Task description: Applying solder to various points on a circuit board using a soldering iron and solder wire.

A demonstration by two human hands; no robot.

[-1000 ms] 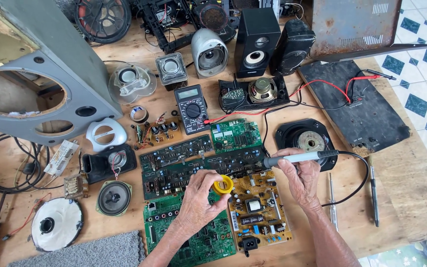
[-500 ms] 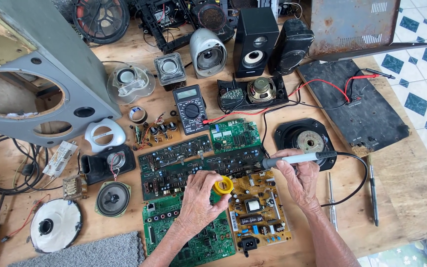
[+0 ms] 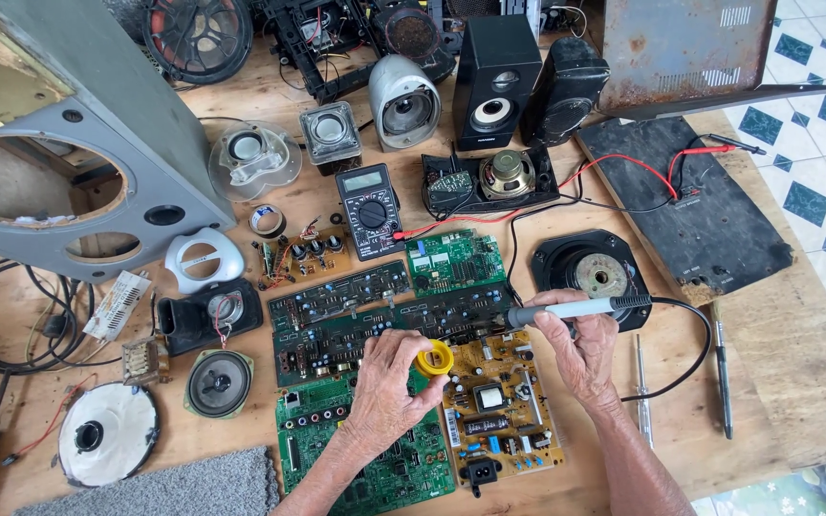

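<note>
My left hand [image 3: 389, 382] holds a small yellow spool of solder [image 3: 435, 358] over the circuit boards at the middle of the wooden bench. My right hand [image 3: 576, 349] grips a grey-handled soldering iron [image 3: 571, 309], its tip pointing left at a long dark circuit board [image 3: 375, 330]. Under both hands lies a tan power board [image 3: 499, 406] with a black socket at its near end. A green board [image 3: 375, 459] sits below my left wrist. The iron's black cord loops off to the right.
A black multimeter [image 3: 369, 210] with red leads lies behind the boards. Speakers, loose speaker drivers and a big grey speaker cabinet [image 3: 69, 143] crowd the back and left. Screwdrivers [image 3: 722, 368] lie at the right, near the bench edge over tiled floor.
Both hands stay almost in place over the boards. The iron and the solder spool shift only slightly.
</note>
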